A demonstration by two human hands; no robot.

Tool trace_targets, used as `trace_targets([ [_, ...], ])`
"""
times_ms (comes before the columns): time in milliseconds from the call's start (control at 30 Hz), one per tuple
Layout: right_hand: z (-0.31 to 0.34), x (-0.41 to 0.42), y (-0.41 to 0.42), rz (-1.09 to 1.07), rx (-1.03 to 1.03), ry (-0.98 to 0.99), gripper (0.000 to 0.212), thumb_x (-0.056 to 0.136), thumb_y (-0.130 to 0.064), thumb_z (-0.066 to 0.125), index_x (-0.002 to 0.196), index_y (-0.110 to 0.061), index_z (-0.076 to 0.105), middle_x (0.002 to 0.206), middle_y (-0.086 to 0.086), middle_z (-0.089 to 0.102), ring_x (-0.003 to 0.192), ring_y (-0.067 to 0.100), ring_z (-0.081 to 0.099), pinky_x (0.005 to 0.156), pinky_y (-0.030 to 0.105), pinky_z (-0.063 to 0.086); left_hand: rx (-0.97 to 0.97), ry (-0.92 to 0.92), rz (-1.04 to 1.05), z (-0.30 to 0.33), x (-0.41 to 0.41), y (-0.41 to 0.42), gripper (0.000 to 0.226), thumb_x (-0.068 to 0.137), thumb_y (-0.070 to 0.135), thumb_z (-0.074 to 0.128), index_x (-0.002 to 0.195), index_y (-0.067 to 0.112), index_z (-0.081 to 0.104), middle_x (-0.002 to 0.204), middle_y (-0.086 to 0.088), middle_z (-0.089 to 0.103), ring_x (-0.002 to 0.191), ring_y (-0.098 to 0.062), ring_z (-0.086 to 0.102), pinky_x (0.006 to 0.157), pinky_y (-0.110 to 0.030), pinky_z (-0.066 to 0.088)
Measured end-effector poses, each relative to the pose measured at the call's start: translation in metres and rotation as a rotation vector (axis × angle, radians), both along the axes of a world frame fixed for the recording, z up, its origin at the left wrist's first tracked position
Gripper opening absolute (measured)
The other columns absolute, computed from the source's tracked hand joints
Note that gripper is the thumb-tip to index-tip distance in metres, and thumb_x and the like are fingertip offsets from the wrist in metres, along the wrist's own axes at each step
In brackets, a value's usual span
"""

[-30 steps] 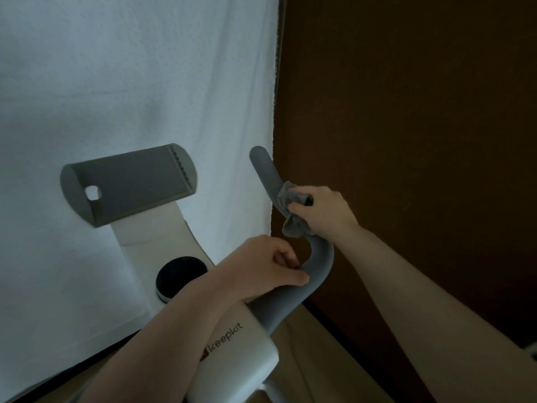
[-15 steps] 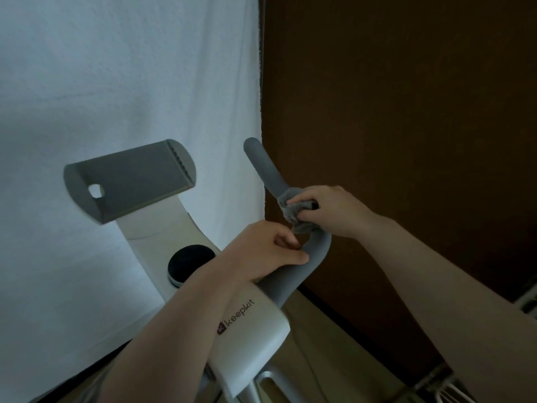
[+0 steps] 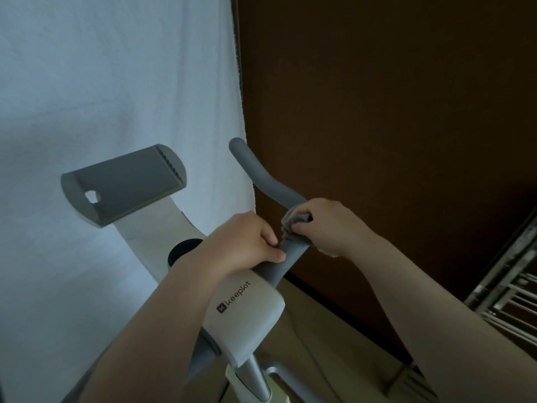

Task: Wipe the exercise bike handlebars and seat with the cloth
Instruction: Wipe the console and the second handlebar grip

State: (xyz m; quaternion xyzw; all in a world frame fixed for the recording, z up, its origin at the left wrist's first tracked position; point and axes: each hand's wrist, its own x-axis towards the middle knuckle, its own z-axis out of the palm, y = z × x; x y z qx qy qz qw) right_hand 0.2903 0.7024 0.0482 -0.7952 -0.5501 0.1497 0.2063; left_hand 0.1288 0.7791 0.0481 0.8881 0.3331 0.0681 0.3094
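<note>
I see the right hand just right of centre frame, fingers curled around a bunched grey cloth and pressing it onto the grey handlebar at its bend. The cloth wraps the bar there, a little of it poking out below the hand on the right side. The left hand sits just beside it, lower and to the left, fingers curled over the lower stretch of the same bar with the thumb lying along it (its fingertips nearly touch the cloth, though I cannot tell whether they do). The bar rises from the hands toward upper centre, its rounded tip against the edge of a white curtain that fills the left half of the frame. A brown wall fills the right half. Below the left wrist is the white bike housing printed "keepkit". At centre left, a grey tablet holder tilts on its white stem, with a black knob under it. A metal rack shows at the lower right edge.
</note>
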Motion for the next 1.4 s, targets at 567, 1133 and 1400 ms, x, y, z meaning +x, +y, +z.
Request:
trace_targets([
  [567, -0.037, -0.036, -0.018, -0.26, 0.447, 0.06, 0.022, 0.091, -0.03, 0.062, 0.113, -0.03, 0.068, 0.126, -0.003, 0.051, 0.12, 0.017, 0.036, 0.096, 0.031, 0.039, 0.154, -0.124, 0.03, -0.02, -0.025, -0.011, 0.024, 0.078, 0.049, 0.069, 0.098, 0.035, 0.07, 0.091, 0.018, 0.07, 0.08, 0.004, 0.062, 0.076, -0.027, 0.055],
  [1133, -0.079, -0.078, -0.048, -0.258, 0.672, 0.179, 0.031, 0.09, -0.027, 0.064, 0.12, -0.022, 0.06, 0.119, -0.012, 0.047, 0.103, -0.014, 0.047, 0.086, 0.007, 0.044, 0.155, -0.085, 0.08, -0.018, -0.025, -0.016, 0.021, 0.075, 0.051, 0.067, 0.092, 0.037, 0.069, 0.087, 0.022, 0.068, 0.081, 0.004, 0.063, 0.07, -0.024, 0.052],
  [1400, -0.065, -0.064, -0.043, -0.263, 0.607, 0.101, 0.033, 0.088, -0.033, 0.066, 0.119, -0.023, 0.064, 0.109, -0.008, 0.047, 0.086, 0.003, 0.054, 0.072, 0.011, 0.049, 0.215, -0.032, 0.074, -0.014, -0.029, -0.03, 0.023, 0.083, 0.051, 0.064, 0.094, 0.031, 0.069, 0.089, 0.016, 0.07, 0.08, -0.001, 0.065, 0.073, -0.029, 0.056],
])
